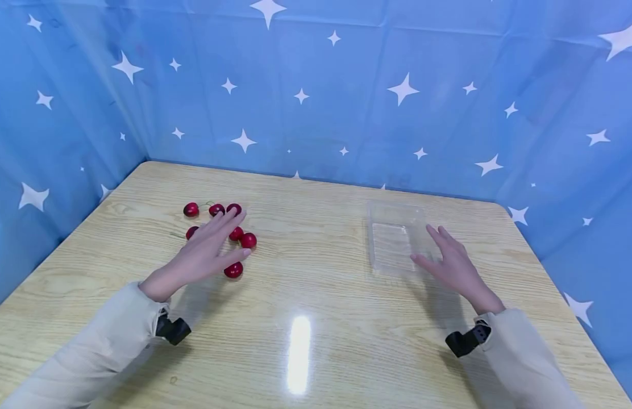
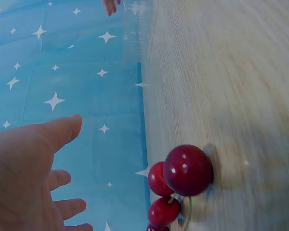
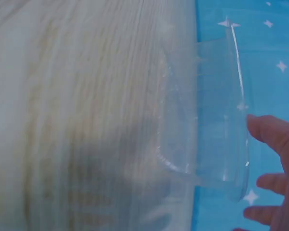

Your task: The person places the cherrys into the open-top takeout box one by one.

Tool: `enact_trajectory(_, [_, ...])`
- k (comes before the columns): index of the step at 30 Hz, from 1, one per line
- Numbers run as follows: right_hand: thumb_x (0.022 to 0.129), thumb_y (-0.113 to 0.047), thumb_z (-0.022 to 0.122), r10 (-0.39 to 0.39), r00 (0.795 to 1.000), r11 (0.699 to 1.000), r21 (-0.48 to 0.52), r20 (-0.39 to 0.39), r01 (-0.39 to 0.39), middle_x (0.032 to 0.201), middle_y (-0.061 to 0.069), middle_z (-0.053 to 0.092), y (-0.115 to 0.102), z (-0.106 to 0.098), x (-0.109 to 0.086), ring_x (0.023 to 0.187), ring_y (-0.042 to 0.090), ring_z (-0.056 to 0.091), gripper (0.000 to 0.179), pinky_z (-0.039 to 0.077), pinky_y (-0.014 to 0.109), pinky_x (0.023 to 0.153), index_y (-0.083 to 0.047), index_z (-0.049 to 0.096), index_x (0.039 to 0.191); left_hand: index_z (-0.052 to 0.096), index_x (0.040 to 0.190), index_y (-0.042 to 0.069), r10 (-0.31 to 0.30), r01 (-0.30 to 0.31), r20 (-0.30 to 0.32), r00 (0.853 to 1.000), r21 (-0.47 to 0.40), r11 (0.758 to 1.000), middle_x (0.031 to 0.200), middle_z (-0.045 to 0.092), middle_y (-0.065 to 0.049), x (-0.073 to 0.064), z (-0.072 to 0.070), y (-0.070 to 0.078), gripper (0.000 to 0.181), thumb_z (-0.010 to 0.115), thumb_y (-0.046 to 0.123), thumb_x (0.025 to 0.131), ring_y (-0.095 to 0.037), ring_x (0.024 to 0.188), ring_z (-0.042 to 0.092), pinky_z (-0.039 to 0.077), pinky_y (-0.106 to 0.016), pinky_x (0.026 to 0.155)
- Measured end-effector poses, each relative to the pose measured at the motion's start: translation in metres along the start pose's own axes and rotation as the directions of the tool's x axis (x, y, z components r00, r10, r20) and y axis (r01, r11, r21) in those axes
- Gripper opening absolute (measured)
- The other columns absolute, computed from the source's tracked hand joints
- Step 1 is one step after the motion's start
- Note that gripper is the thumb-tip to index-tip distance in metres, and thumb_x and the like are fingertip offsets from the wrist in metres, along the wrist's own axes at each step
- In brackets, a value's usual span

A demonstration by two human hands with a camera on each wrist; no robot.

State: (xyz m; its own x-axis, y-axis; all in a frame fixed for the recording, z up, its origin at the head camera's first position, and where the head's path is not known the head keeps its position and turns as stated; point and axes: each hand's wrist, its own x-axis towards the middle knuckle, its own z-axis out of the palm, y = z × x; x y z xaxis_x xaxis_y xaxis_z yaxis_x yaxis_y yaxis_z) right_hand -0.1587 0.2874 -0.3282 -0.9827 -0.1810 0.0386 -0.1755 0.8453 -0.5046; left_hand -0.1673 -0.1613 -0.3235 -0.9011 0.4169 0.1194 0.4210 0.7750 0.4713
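Several dark red cherries [image 1: 248, 240], some with green stems, lie loose at the left of the table. My left hand [image 1: 206, 250] is over them with fingers spread, holding nothing; in the left wrist view a large cherry [image 2: 188, 170] shows below and to the right of the thumb. A clear plastic box [image 1: 395, 241] without a lid stands on the right part of the table. My right hand [image 1: 453, 264] is at its right side, thumb and fingers apart. In the right wrist view the thumb tip overlaps the rim of the box [image 3: 220, 120].
The light wood table [image 1: 306, 295] carries a bright lamp reflection near its front. Blue curtains [image 1: 336, 125] with white stars hang along the back and both sides. Each wrist wears a small black camera [image 1: 173, 328] on a strap over a pale sleeve.
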Motion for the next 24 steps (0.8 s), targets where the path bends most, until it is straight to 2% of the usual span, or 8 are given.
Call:
enact_trajectory(3, [0.089,-0.032,0.052,-0.004,1.000,0.999,0.044,0.010,0.004,0.140,0.031,0.006,0.007,0.001,-0.004,0.124,0.050,0.011,0.073,0.018,0.065,0.089,0.000,0.011,0.141,0.019,0.141,0.009,-0.005,0.005,-0.010,1.000,-0.024,1.000,0.144,0.017,-0.017,-0.005,0.000,-0.004,0.073,0.054,0.040,0.086,-0.036,0.131,0.011,0.012,-0.060,0.097])
enact_trajectory(7, [0.090,-0.029,0.051,0.007,1.000,0.996,0.094,-0.009,-0.007,0.138,0.032,0.015,0.013,0.004,-0.008,0.118,0.049,0.027,0.068,0.031,0.059,0.086,0.002,0.016,0.140,0.021,0.141,0.011,-0.017,0.015,-0.021,1.000,-0.069,0.998,0.144,0.018,-0.016,-0.010,0.002,-0.011,0.071,0.055,0.038,0.086,-0.036,0.130,0.013,0.017,-0.059,0.096])
enact_trajectory(10, [0.090,-0.028,0.051,0.023,0.999,0.991,0.131,-0.041,-0.018,0.133,0.033,0.024,0.017,0.006,-0.010,0.108,0.047,0.041,0.064,0.043,0.051,0.077,0.004,0.021,0.138,0.023,0.140,0.009,-0.011,0.009,-0.028,1.000,-0.102,0.995,0.144,0.019,-0.015,-0.013,0.004,-0.016,0.069,0.056,0.036,0.086,-0.036,0.129,0.017,0.019,-0.057,0.096])
enact_trajectory(12, [0.090,-0.026,0.052,0.035,0.997,0.989,0.145,-0.069,-0.024,0.130,0.033,0.031,0.018,0.008,-0.011,0.102,0.045,0.048,0.062,0.047,0.045,0.071,0.005,0.025,0.136,0.025,0.140,0.007,-0.018,0.015,-0.029,0.999,-0.118,0.993,0.142,0.022,-0.017,-0.016,0.005,-0.018,0.067,0.055,0.036,0.087,-0.037,0.128,0.019,0.021,-0.057,0.096])
enact_trajectory(18, [0.089,-0.025,0.053,0.046,0.988,0.990,0.136,-0.148,-0.026,0.118,0.029,0.047,0.023,0.013,-0.012,0.091,0.040,0.056,0.056,0.050,0.033,0.062,0.005,0.034,0.132,0.035,0.134,0.005,-0.057,0.049,-0.043,0.997,-0.164,0.985,0.132,0.034,-0.020,-0.020,0.008,-0.026,0.056,0.055,0.030,0.088,-0.040,0.120,0.028,0.027,-0.059,0.090])
enact_trajectory(22, [0.089,-0.023,0.053,0.041,0.982,0.991,0.135,-0.185,-0.016,0.114,0.028,0.051,0.024,0.016,-0.013,0.088,0.037,0.057,0.053,0.047,0.022,0.058,0.006,0.038,0.130,0.044,0.127,0.002,-0.059,0.044,-0.062,0.996,-0.217,0.975,0.124,0.041,-0.016,-0.021,0.012,-0.031,0.047,0.058,0.024,0.087,-0.037,0.110,0.039,0.037,-0.052,0.083])
enact_trajectory(24, [0.089,-0.023,0.054,0.042,0.979,0.990,0.140,-0.198,-0.014,0.113,0.027,0.052,0.025,0.017,-0.013,0.085,0.030,0.060,0.051,0.046,0.019,0.057,0.006,0.039,0.129,0.048,0.122,0.000,-0.063,0.046,-0.063,0.996,-0.240,0.970,0.119,0.043,-0.016,-0.021,0.014,-0.034,0.043,0.059,0.020,0.086,-0.035,0.105,0.043,0.042,-0.047,0.079])
